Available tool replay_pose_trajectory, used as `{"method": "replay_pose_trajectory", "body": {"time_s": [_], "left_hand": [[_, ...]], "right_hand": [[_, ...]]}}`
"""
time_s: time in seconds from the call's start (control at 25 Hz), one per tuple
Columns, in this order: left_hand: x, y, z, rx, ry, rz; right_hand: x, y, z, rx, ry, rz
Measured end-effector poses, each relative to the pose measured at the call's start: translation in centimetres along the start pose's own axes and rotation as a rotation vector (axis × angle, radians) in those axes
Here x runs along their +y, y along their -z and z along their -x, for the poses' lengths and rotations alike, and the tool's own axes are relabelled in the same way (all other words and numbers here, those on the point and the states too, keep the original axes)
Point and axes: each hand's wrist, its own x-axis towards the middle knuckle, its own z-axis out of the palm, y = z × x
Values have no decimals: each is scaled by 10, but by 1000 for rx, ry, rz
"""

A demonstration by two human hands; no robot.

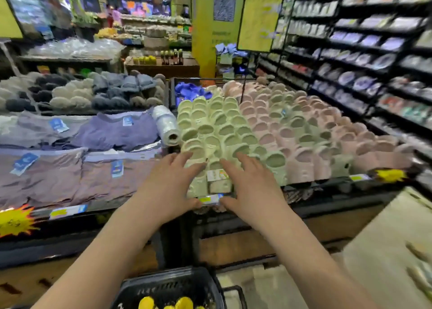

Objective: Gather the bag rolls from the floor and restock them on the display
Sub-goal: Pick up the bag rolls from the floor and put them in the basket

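A roll of clear plastic bags (166, 125) lies on the display table, between folded purple shirts and rows of green slippers (217, 131). My left hand (171, 183) and my right hand (251, 184) reach forward side by side at the front edge of the slipper display. Both have straight spread fingers that lie on the front green slippers, with the thumbs near a yellow and blue price tag (210, 199). Neither hand holds anything. The roll sits above and left of my left hand, apart from it.
A black shopping basket (168, 285) with yellow items stands on the floor below my arms. Pink slippers (327, 131) fill the display's right side, folded shirts (70, 168) the left. Dark shelves (374, 63) line the aisle on the right. A yellow sign on a stand (259, 18) rises behind.
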Motion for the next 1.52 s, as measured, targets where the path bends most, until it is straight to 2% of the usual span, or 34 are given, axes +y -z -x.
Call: {"method": "replay_pose_trajectory", "body": {"time_s": [0.12, 0.36, 0.6, 0.72, 0.88, 1.04, 1.24, 1.52], "left_hand": [[68, -7, -28, -43, -179, 49], [252, -13, -71, -87, -565, 79], [511, -35, -100, -124, -915, 67], [630, -50, -105, -148, -1029, 53], [755, -72, -114, -200, -1110, 54], [837, -91, -146, -215, -1167, -25], [925, -131, -227, -262, -1197, -44], [1063, -182, -399, -339, -1215, -16]], "right_hand": [[58, 13, 55, 13, -224, 41], [184, 45, 181, 38, -634, 64], [347, 72, 337, 86, -960, 109], [419, 86, 409, 67, -1088, 114], [503, 106, 484, 46, -1220, 127], [575, 100, 513, 53, -1295, 76], [689, 71, 510, 6, -1342, 18], [901, 58, 456, -93, -1389, -57]]}}
